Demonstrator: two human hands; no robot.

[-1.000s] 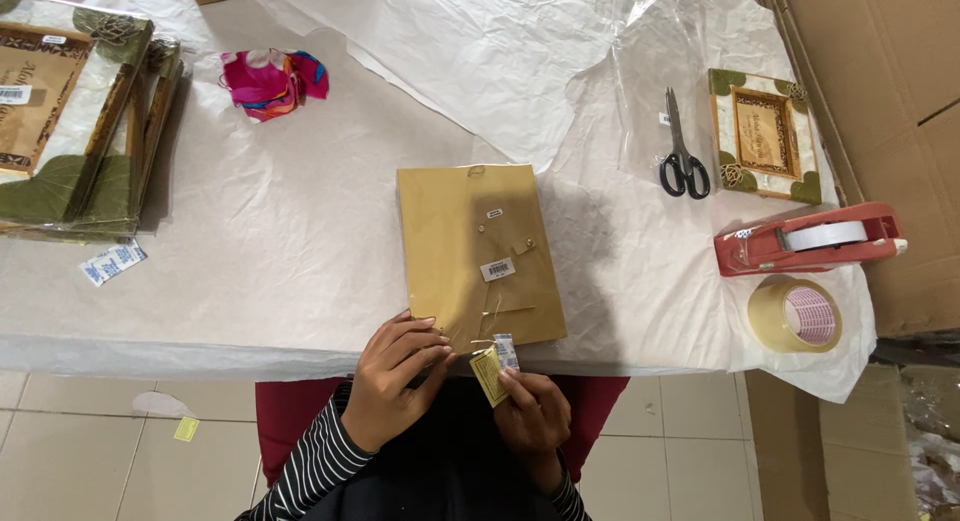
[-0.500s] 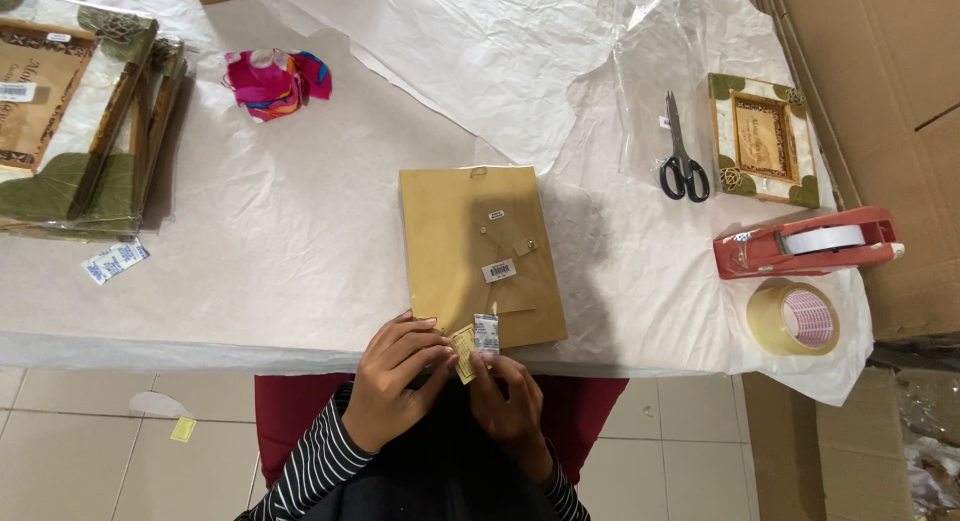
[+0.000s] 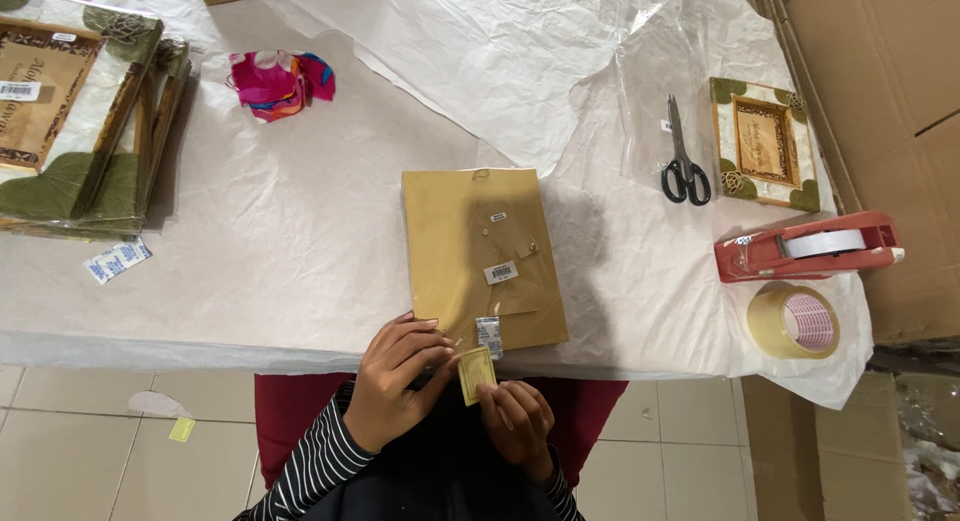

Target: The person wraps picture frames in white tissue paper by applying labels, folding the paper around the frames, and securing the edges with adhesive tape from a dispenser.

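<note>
My desk [image 3: 250,271] is covered with crinkly white paper, and I sit at its near edge. At the far left corner is a stack of framed pictures [image 3: 70,121] with green leaf corners. In the middle, close to the near edge, lies a flat brown frame back [image 3: 480,256] in clear wrap, with a small white label on it. By the right edge sit a red tape holder [image 3: 810,246] and a roll of clear tape [image 3: 795,321]. A little further back is one small framed picture [image 3: 765,141], and black scissors [image 3: 685,161] lie just beside it. A bright pink cloth [image 3: 275,81] is near the far edge.

The smallest thing is my little yellow sticker [image 3: 477,373]. It is just off the near edge of the desk, below the brown frame back. My left hand [image 3: 395,381] pinches its left side with bent fingers. My right hand [image 3: 515,416] pinches its bottom edge from underneath. Both hands are closed on it.

I think I am peeling it or getting it ready to stick. To do this well, I should hold only the very edges, so my fingers do not touch the sticky side. I should keep it flat, not folded. I should go slowly so it does not tear or curl onto itself.
</note>
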